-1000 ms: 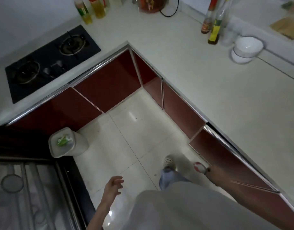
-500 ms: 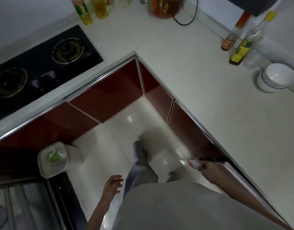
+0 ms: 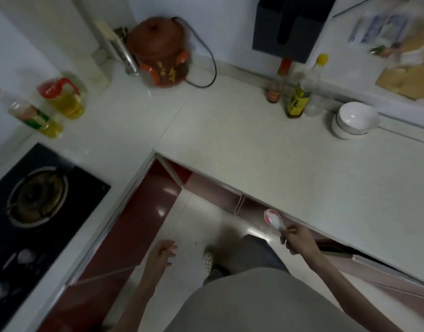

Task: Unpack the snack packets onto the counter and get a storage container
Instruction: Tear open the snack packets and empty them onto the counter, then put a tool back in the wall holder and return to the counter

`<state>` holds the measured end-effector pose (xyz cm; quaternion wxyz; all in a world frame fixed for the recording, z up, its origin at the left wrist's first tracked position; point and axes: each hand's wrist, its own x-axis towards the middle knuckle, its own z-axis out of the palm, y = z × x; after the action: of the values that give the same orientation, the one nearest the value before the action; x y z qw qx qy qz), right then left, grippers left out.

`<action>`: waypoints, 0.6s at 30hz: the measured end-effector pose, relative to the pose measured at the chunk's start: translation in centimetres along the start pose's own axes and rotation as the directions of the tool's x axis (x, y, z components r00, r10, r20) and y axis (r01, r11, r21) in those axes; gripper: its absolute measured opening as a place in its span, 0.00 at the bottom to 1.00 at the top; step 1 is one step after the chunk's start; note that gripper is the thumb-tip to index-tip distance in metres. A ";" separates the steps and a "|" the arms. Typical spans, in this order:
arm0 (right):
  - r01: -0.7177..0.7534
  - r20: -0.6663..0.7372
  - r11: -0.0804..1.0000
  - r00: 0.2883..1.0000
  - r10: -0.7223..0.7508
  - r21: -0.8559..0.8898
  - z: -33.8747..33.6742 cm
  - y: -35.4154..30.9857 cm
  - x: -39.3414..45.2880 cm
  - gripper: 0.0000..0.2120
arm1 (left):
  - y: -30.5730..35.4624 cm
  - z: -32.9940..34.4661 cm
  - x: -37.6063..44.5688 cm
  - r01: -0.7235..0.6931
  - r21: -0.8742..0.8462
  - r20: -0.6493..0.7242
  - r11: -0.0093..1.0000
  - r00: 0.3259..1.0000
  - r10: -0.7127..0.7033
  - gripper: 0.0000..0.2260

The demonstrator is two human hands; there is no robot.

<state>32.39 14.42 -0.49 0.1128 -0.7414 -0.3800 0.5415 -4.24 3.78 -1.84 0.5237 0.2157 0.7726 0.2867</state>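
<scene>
My right hand [image 3: 296,239] is shut on a small red-and-white snack packet [image 3: 273,218], held just below the front edge of the pale counter [image 3: 302,168]. The packet is blurred and its print is unreadable. My left hand [image 3: 162,256] hangs over the floor with its fingers apart and nothing in it. A plastic bag with blue print [image 3: 381,27] lies blurred at the far right back, beside a brown paper bag [image 3: 409,75]. No storage container is visible.
A white bowl on a plate [image 3: 354,119] and three bottles [image 3: 298,97] stand at the counter's back right. A brown clay cooker [image 3: 158,51] fills the corner. Oil bottles [image 3: 62,97] and a black gas hob [image 3: 36,200] are left. Red cabinet doors [image 3: 134,226] line the floor.
The view has swung up and toward the corner, so the floor bin left the frame and the cooker appeared. My right hand rose toward the counter edge with the packet.
</scene>
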 end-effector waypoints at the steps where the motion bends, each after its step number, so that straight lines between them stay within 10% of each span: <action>1: 0.034 -0.036 0.999 0.999 -0.033 0.041 0.0 -1.8 0.4 0.10 | 1.5 -0.4 1.2 -0.022 0.002 0.012 1.000 1.000 0.022 0.12; 11: 0.459 -0.297 0.888 0.851 -0.433 0.022 -5.4 -23.3 5.3 0.12 | 17.3 1.8 11.2 -0.174 -0.004 0.135 0.985 0.976 0.173 0.13; 18: 0.590 -0.538 0.687 0.447 -0.715 -0.424 -12.1 -38.3 9.1 0.07 | 25.2 2.1 15.4 -0.308 0.026 0.154 0.951 0.941 0.300 0.14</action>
<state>27.36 49.89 19.86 0.3753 -0.6841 -0.6145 0.1161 -6.97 32.70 3.86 0.5235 0.3660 0.6959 0.3281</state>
